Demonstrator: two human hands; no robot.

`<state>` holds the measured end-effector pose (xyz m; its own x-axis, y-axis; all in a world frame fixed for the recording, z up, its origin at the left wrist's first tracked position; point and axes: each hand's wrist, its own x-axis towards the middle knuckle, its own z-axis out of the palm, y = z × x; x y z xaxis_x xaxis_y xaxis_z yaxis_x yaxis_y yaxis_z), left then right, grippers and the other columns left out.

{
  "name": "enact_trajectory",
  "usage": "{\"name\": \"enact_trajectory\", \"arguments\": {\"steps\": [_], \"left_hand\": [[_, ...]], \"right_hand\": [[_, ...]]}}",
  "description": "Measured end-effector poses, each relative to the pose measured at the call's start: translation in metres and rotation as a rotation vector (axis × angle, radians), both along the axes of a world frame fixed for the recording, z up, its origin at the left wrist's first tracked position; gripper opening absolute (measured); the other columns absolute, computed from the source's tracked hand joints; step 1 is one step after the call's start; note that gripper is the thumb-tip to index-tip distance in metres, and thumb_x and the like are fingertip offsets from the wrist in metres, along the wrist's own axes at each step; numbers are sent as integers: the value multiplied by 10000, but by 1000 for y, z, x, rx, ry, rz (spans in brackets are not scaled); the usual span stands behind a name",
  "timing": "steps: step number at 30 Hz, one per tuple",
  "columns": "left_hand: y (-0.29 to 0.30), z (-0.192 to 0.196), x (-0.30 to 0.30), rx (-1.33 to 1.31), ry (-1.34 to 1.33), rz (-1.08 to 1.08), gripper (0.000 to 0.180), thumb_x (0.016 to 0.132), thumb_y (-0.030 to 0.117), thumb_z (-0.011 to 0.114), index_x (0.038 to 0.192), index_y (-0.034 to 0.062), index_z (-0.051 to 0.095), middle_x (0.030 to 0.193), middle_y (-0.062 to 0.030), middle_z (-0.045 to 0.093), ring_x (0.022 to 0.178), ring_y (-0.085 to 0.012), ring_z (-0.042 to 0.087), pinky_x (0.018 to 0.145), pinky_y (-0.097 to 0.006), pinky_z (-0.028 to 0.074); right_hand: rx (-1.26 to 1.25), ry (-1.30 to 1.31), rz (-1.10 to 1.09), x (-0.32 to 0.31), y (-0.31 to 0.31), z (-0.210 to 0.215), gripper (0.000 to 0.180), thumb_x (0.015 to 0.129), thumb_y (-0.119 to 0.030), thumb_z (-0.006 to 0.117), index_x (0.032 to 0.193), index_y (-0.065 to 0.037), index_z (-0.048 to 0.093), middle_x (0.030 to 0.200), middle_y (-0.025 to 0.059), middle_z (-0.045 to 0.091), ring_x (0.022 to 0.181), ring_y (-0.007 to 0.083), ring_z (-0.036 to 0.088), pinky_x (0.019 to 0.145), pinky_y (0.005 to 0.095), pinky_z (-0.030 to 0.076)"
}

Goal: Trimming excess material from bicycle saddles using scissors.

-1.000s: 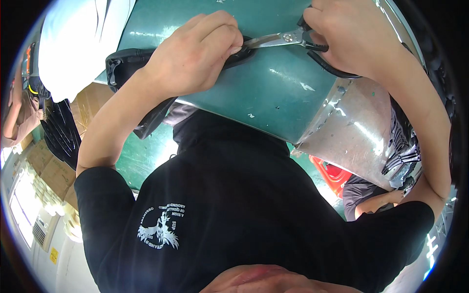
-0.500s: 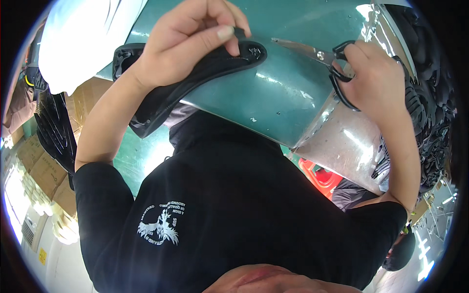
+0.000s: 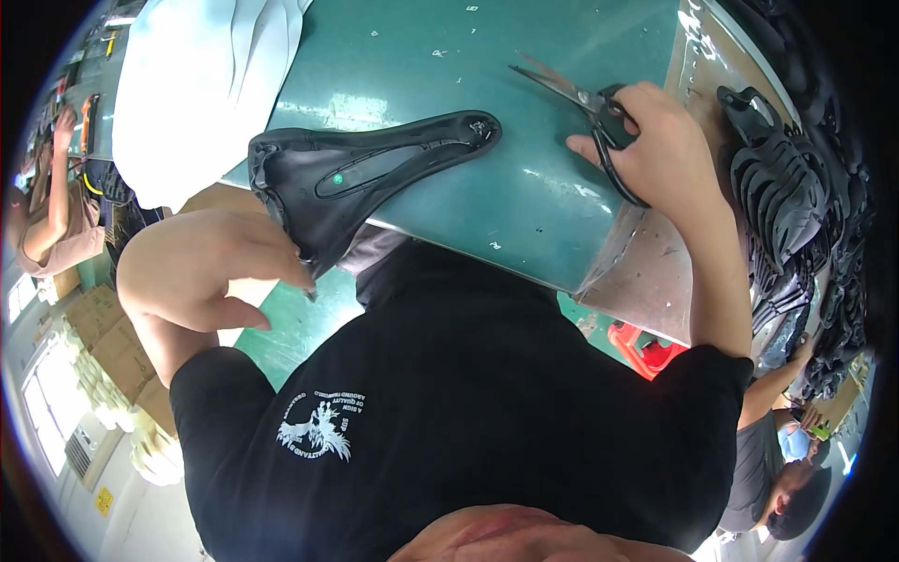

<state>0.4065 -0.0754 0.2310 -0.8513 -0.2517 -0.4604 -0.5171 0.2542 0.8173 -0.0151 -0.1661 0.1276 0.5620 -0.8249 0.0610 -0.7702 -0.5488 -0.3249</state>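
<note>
A black bicycle saddle (image 3: 375,215) lies underside up across the table's near left edge, its narrow nose pointing right. A small green round sticker (image 3: 338,178) shows inside its shell. Beside the saddle's wide rear end, my left hand (image 3: 211,267) hangs with thumb and fingers apart. A small dark bit shows by its fingertips; whether it is touching them I cannot tell. My right hand (image 3: 660,145) grips black-handled scissors (image 3: 585,101) over the table, right of the nose. Their blades are spread and point up and left.
White sheets (image 3: 201,94) lie at the far left of the green table (image 3: 496,215). Stacked black saddle shells (image 3: 773,178) crowd the right side. A red plastic stool (image 3: 644,351) stands below the near edge. Other people are at both sides, with cardboard boxes (image 3: 103,342) at left.
My left hand has left the saddle's nose and dropped to beside its rear end. The saddle's underside is now uncovered. The scissors have shifted slightly left, and their blades have spread.
</note>
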Motion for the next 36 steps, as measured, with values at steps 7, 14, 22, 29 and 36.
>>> {"name": "enact_trajectory", "arguments": {"steps": [7,14,22,29,36], "left_hand": [[-11,-62,-99,-988,75,482,380,867,163,844,1219,49,758,1243,-175,693,1099,-380,697,952,-428,564],[-10,-109,-108,-1026,82,394,425,829,190,886,1212,60,757,1253,-166,703,1046,-333,718,881,-410,604],[-25,-106,-104,-1049,181,362,368,836,205,882,1128,27,745,1232,-186,709,995,-353,733,843,-410,624],[-6,-103,-111,-887,-44,529,766,821,368,852,1376,-36,511,1220,-190,653,1086,-380,674,941,-469,546],[-20,-67,-111,-823,-141,323,710,880,280,802,1422,-71,508,1187,-189,653,1039,-362,684,925,-456,560]], "right_hand": [[-187,-158,-98,10,-17,-46,442,770,-416,917,898,-43,717,897,128,691,855,365,692,734,463,565],[-356,-254,-101,10,-10,-61,360,745,-370,907,873,-98,709,885,51,687,869,296,690,693,422,563],[-387,-293,-52,11,-23,-59,371,728,-355,903,898,-94,702,892,60,675,870,294,682,703,415,561],[-323,-267,-60,8,-15,-43,332,718,-201,899,883,-60,648,850,116,629,815,352,635,729,456,530],[-371,-267,-142,9,-19,-51,303,731,-192,894,852,-72,644,818,92,611,793,328,630,701,439,521]]}}
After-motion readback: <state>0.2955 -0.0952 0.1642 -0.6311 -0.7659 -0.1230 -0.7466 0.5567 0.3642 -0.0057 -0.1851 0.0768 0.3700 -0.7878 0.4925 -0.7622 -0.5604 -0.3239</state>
